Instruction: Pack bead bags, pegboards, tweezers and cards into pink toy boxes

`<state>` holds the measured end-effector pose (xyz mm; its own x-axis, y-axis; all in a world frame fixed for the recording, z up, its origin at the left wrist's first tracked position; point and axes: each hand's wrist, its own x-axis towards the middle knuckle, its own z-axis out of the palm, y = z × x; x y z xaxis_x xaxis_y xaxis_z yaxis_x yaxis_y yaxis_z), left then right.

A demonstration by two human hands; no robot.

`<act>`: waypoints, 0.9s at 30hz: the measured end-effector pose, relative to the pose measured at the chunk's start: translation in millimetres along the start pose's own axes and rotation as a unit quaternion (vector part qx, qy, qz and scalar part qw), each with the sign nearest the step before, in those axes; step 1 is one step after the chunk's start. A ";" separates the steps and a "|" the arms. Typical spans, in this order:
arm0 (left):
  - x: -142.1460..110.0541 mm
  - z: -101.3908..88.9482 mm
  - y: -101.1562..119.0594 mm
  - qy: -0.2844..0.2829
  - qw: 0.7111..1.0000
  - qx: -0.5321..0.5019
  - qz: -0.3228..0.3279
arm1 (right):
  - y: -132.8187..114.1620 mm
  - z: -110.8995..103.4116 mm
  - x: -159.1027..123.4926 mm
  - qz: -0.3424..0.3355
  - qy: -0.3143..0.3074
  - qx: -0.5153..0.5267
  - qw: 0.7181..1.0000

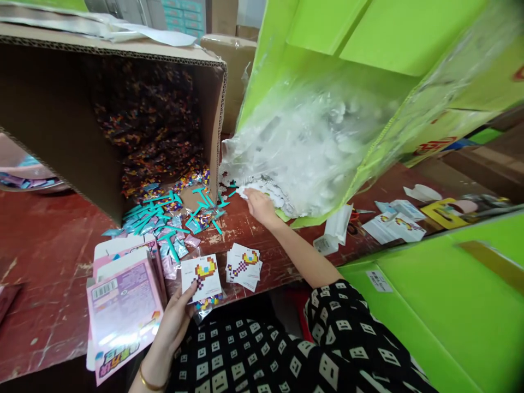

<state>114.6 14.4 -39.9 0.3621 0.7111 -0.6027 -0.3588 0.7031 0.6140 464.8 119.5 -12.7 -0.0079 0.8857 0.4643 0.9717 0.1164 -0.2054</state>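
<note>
- I've got the left hand [177,312] pinching a card [209,275], small bag [208,303] beneath it!
- Now the right hand [260,207] touches white pieces [279,195] at its fingertips; I can't tell whether it grips.
- Other cards [244,266] lie just right of the left hand.

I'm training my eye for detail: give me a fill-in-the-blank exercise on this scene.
The ____ hand holds a square white card with a pixel pattern.
The right hand touches jagged white pieces at the mouth of a plastic-lined box coloured bright ____.
Turquoise plastic T-shaped pieces lie by an open brown box made of ____.
The scuffed tabletop is painted ____.

left; green; cardboard; red
</note>
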 end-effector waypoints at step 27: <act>-3.5 11.9 -3.0 0.049 0.993 -0.066 0.085 | -53.6 -17.3 -94.8 0.114 0.209 0.278 0.931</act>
<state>124.7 9.7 -33.6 0.2030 0.8122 -0.5469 -0.5199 0.5627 0.6427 417.6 21.5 -30.8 0.3892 0.6777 0.6240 0.6634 0.2637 -0.7002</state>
